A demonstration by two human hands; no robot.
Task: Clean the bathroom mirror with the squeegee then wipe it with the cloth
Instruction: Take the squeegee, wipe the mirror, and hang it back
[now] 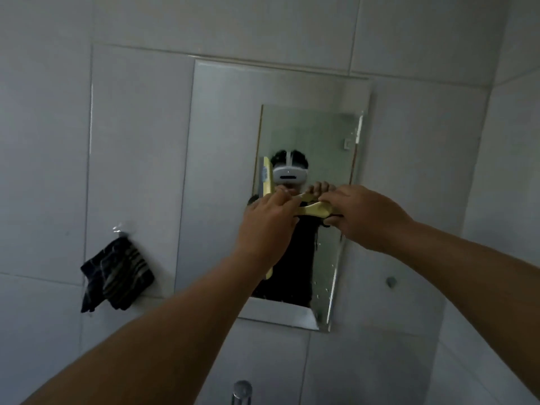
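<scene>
The mirror (222, 171) hangs on the tiled wall, with water drops along its right edge. A yellow squeegee (311, 208) is held against the glass, its blade upright near the left of the reflection. My left hand (264, 229) grips the squeegee near the blade end. My right hand (362, 217) holds the handle end. A dark striped cloth (117, 276) hangs from a clear wall hook, left of the mirror and apart from both hands.
Pale grey tiles (423, 171) cover the wall all around. The top of a chrome tap (242, 391) shows at the bottom edge below the mirror. A small round knob (391, 281) sticks out of the wall to the right.
</scene>
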